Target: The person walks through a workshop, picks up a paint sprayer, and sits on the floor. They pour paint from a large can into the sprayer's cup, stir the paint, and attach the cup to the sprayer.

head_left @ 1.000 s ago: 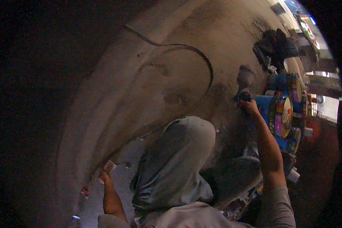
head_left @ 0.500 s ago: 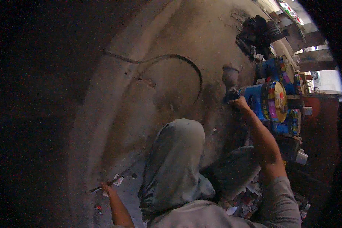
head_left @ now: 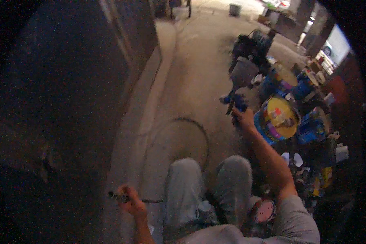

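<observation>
My right hand (head_left: 244, 118), arm stretched forward, is closed around what looks like a spray gun (head_left: 239, 101). This gun is dark with blue parts, a little blurred, and a grey cup (head_left: 244, 71) appears at its far end. Low on the left, my left hand (head_left: 131, 201) grips a dark hose end with a fitting (head_left: 117, 196) that sticks out past the fingers. A dark hose (head_left: 205, 136) loops over the floor in front of my knees. Just right of my right hand stands a blue paint bucket with a yellow lid (head_left: 277, 118).
More blue buckets (head_left: 313, 126) crowd the right side, with a dark bundle (head_left: 252, 46) beyond them. Scattered litter and a round pink disc (head_left: 265, 211) lie near my right leg. A dark wall or panel (head_left: 69, 101) and a pale ledge (head_left: 146, 110) run along the left.
The view has tilted up and turned, showing more of the far floor. My right hand has lifted the spray gun upright from beside the buckets. My left hand has raised the hose end.
</observation>
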`<state>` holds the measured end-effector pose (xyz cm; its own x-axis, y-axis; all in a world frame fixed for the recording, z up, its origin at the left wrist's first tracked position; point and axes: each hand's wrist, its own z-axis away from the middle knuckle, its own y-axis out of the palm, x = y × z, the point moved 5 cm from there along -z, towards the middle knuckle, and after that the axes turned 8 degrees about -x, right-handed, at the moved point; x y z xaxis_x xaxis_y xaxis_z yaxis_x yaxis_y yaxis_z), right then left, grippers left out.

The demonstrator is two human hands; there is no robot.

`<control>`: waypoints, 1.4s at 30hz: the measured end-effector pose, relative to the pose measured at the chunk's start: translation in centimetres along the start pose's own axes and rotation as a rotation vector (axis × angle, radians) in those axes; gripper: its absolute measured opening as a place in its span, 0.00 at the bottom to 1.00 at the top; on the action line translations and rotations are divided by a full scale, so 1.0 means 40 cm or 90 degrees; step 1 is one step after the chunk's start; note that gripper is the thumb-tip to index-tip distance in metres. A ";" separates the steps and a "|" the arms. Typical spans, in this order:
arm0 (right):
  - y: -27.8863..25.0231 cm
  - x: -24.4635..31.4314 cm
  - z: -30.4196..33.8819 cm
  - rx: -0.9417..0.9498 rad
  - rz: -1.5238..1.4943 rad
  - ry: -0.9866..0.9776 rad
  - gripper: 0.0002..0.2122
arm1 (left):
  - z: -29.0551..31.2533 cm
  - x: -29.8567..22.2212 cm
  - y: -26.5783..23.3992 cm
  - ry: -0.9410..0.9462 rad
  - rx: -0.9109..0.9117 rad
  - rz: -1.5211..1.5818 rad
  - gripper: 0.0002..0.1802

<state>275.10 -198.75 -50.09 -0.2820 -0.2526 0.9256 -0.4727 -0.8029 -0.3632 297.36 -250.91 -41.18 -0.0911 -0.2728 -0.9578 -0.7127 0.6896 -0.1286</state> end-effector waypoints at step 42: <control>0.059 0.394 0.389 -1.388 -0.013 -0.166 0.05 | 0.195 0.024 1.215 -0.124 1.939 0.697 0.18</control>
<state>282.52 -213.04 -34.69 -0.2681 -0.4505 0.8515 -0.4600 0.8365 0.2977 268.05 -212.42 -50.34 0.4703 0.1110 -0.8755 0.6177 -0.7500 0.2367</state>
